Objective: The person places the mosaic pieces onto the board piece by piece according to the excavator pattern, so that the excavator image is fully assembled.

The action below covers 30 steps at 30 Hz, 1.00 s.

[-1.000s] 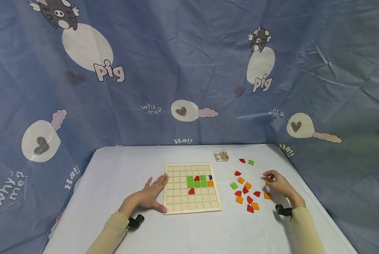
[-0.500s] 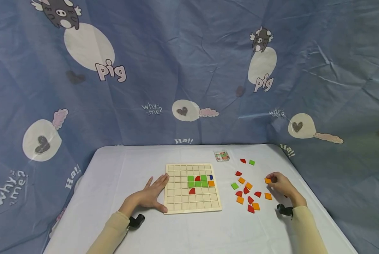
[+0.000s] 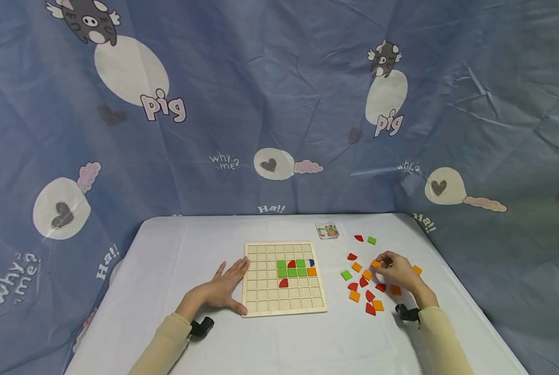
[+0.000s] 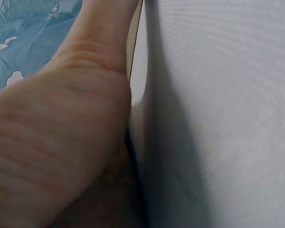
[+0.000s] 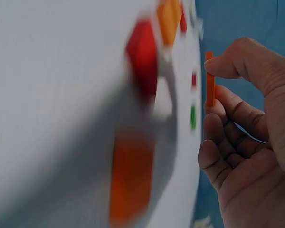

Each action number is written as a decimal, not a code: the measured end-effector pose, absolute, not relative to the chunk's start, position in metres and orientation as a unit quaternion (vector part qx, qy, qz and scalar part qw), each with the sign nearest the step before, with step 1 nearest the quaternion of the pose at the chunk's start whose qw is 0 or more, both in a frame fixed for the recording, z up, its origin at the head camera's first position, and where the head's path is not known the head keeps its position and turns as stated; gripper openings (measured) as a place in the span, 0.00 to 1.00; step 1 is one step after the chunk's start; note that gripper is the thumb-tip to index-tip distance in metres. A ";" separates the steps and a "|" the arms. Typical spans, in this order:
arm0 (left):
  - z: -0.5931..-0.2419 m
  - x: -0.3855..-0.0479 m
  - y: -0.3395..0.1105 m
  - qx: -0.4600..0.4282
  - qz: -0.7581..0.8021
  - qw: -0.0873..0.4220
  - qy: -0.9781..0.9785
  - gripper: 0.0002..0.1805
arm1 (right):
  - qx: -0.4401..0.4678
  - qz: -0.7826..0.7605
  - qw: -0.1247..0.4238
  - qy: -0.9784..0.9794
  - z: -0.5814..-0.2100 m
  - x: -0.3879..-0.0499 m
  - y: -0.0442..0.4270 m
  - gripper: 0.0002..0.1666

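Observation:
A light wooden grid board point(image 3: 261, 291) lies on the white table, with green, red, blue and orange pieces in some cells. My left hand point(image 3: 220, 289) rests at the board's left edge with its fingers spread; the left wrist view shows the hand point(image 4: 71, 118) close up beside the table. To the right of the board, my right hand point(image 3: 398, 271) pinches an orange square piece point(image 3: 376, 264) between thumb and finger. In the right wrist view that piece point(image 5: 210, 80) is seen edge-on, in the grip of the hand point(image 5: 256, 123), raised off the table.
Loose red, orange and green pieces lie right of the board, among them a green square point(image 3: 346, 274) and a red quarter-circle point(image 3: 370, 309). A small patterned card point(image 3: 327, 230) lies behind the board's right corner. A blue printed cloth point(image 3: 279, 130) hangs behind the table.
My right hand has moved left toward the board with the orange piece, uncovering another orange piece at the far right. My left hand has stayed where it was.

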State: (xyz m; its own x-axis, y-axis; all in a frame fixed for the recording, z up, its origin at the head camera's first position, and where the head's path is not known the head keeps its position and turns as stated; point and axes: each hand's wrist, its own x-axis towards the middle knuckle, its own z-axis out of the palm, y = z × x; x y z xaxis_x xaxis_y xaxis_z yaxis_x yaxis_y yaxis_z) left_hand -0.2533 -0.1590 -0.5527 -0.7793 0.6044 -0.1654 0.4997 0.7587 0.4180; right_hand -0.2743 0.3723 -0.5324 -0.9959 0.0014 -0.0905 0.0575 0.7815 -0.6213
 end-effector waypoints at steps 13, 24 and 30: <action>-0.553 -0.254 -0.159 0.296 0.185 0.152 0.925 0.75 | -0.200 -0.338 0.032 0.919 -0.534 -0.267 0.248 0.13; -0.553 -0.253 -0.159 0.295 0.181 0.151 0.926 0.75 | -0.316 -0.273 0.047 0.907 -0.542 -0.265 0.176 0.13; -0.554 -0.253 -0.159 0.295 0.177 0.152 0.926 0.75 | -0.331 -0.267 0.051 0.904 -0.540 -0.267 0.166 0.10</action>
State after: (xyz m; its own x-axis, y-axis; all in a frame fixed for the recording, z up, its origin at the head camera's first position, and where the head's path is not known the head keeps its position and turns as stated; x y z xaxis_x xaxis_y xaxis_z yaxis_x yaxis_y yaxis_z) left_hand -0.2529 -0.1590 -0.5535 -0.7793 0.6009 -0.1777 0.4929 0.7630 0.4182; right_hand -0.2670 0.1661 -0.5402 -0.7757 -0.6254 0.0849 -0.5709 0.6379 -0.5170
